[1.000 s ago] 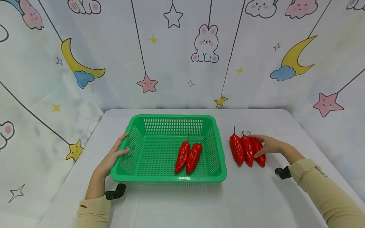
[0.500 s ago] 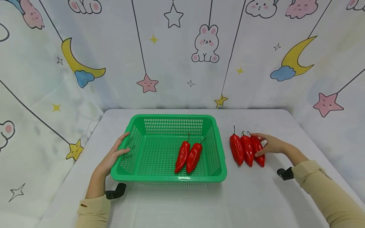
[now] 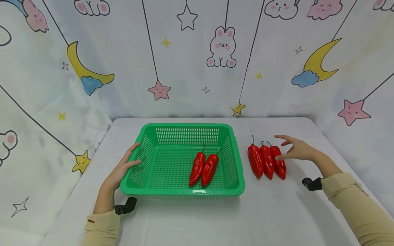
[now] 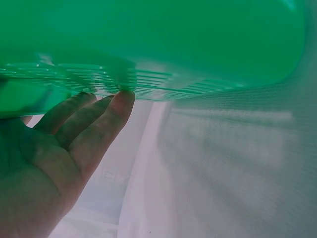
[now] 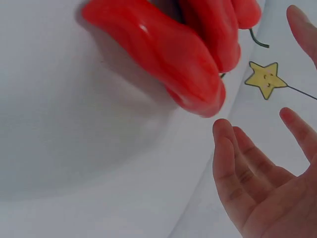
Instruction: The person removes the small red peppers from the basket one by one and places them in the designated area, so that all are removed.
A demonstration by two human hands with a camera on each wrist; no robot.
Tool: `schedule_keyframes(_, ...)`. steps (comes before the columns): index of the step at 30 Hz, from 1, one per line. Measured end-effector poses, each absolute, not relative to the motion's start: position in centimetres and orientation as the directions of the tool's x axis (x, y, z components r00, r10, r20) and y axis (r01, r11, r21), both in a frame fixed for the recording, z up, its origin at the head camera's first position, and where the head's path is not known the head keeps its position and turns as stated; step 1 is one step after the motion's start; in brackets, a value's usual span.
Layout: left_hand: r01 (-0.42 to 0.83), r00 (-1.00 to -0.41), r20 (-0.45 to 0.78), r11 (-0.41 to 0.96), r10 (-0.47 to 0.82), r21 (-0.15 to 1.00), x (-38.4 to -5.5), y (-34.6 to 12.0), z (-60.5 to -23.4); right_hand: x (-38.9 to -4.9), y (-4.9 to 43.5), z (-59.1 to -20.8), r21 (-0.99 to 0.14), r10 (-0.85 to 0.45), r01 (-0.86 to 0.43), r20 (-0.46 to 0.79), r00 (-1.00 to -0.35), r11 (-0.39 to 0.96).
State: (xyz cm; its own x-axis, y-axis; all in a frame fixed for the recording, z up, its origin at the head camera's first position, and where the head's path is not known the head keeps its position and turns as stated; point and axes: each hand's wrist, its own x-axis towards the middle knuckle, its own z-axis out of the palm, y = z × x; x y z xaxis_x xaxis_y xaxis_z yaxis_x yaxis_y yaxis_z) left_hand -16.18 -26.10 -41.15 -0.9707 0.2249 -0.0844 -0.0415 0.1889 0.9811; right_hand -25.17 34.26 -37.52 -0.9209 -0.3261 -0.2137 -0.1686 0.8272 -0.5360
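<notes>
My left hand (image 3: 117, 173) grips the left rim of a green plastic basket (image 3: 181, 192). Thumb and one finger lie over the rim; the left wrist view shows the other fingers (image 4: 101, 130) beneath it, against the slotted wall. Two red chili peppers (image 3: 197, 169) lie side by side inside, right of its middle. On the table right of the basket, three more red chili peppers (image 3: 267, 163) lie in a row, stems pointing away. My right hand (image 3: 300, 149) hovers over the rightmost one (image 5: 158, 52), fingers spread with nothing between them.
The basket and peppers are on a white-covered table (image 3: 184, 222). A pale curtain (image 3: 191, 68) with printed moons, stars and rabbits rises behind it. Black wrist devices (image 3: 126, 206) sit by both sleeves.
My right hand has come off the rightmost pepper, lifting and drawing back to the right while its fingers spread. The left hand and basket stay in place.
</notes>
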Motion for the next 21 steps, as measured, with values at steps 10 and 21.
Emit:
schedule_keyframes(10, -0.048, -0.969, -0.088, 0.173, 0.232, 0.984, -16.1, -26.1, -41.2, -24.7, 32.6, -35.5, -0.556, -0.361, -0.240, -0.117, -0.925, 0.796)
schedule_keyframes(21, -0.033, -0.967, -0.073, 0.165, 0.245, 0.986, -16.2, -26.2, -41.2, -24.7, 30.0, -34.5, -0.559, -0.370, -0.255, -0.101, -0.924, 0.789)
